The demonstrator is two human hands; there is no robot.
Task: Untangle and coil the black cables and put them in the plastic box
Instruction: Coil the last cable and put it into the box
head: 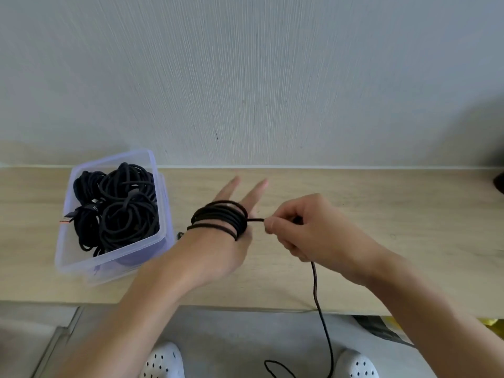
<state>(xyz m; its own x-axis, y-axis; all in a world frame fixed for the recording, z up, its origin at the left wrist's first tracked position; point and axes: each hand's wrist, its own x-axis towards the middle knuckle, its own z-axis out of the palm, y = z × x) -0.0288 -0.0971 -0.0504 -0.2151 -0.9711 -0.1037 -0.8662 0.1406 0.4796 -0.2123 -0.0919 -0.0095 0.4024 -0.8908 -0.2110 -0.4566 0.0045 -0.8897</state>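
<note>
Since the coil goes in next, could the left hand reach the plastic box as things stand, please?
Probably yes: the plastic box stands open beside the left hand, nothing blocking; the cable wound round that hand, pinched by the right hand, may tug.

Left hand (227,242) flat, right hand (313,227) pinching

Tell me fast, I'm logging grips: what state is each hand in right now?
Left hand: open, fingers straight, the black cable wound around it.
Right hand: closed, pinching that cable's free run.
</note>
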